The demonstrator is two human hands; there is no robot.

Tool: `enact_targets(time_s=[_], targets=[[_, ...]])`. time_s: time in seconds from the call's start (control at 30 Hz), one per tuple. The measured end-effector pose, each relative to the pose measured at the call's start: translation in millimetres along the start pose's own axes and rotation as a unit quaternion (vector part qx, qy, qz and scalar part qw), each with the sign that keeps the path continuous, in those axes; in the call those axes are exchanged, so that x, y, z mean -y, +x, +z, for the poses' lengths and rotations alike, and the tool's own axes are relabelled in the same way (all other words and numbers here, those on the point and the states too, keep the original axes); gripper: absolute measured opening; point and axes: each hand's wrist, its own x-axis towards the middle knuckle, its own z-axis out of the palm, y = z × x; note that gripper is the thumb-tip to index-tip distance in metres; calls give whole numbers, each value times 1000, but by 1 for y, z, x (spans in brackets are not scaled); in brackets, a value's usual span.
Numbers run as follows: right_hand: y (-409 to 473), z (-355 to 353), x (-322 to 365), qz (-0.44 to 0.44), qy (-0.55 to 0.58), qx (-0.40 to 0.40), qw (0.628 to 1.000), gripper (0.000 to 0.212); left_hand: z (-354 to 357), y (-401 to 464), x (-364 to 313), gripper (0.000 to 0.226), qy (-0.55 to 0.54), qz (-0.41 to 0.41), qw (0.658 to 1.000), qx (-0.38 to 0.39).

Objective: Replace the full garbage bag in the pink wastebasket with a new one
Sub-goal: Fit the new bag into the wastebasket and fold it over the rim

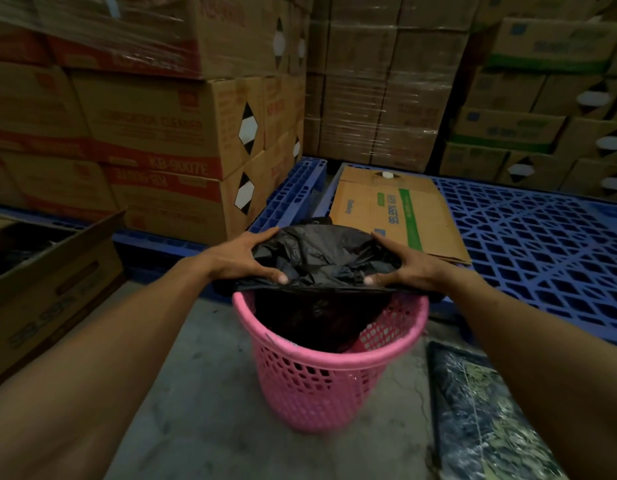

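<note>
A pink mesh wastebasket (320,382) stands on the concrete floor in the middle of the head view. A black garbage bag (320,254) hangs into it, with its mouth stretched above the far rim. My left hand (244,258) grips the bag's left edge, thumb on the near side. My right hand (411,263) grips the right edge the same way. The lower part of the bag sags inside the basket (317,323). What is under the bag in the basket is hidden.
Stacked cardboard boxes (154,133) wall in the left and back. A blue plastic pallet (535,251) lies to the right with a flattened carton (397,209) on it. An open box (40,282) sits at left; a dark wrapped bundle (480,417) lies at lower right.
</note>
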Motion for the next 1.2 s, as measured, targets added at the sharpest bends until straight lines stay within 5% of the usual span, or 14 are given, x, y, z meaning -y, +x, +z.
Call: enact_targets(time_s=[0.2, 0.27, 0.37, 0.5, 0.63, 0.7, 0.83, 0.97, 1.07, 1.2], targets=[[-25, 13, -3, 4, 50, -55, 997, 99, 16, -18, -1, 113, -91, 23, 995, -31], [-30, 20, -14, 18, 92, -126, 988, 94, 21, -23, 1, 117, -145, 22, 988, -43], [-35, 30, -20, 12, 159, -279, 947, 57, 25, -29, 2, 122, -186, 26, 980, -60], [-44, 41, -15, 62, 49, -424, 902, 54, 31, -33, 2, 117, -199, 35, 974, -106], [-45, 40, -19, 56, 70, -246, 965, 47, 36, -34, 1, 76, -151, 77, 972, -164], [-43, 41, -23, 38, 112, -178, 977, 60, 37, -33, 8, 88, -142, 70, 977, -142], [-38, 57, -30, -14, 361, -223, 905, 62, 42, -34, 27, 116, -179, 19, 980, -81], [-38, 71, -38, -27, 475, -256, 842, 74, 63, -42, 25, 115, -335, 32, 929, -157], [-39, 80, -50, -20, 490, -265, 830, 70, 73, -45, 28, 115, -380, 29, 909, -170], [-42, 86, -62, -14, 457, -262, 850, 88, 69, -51, 22, 114, -248, 46, 947, -200]])
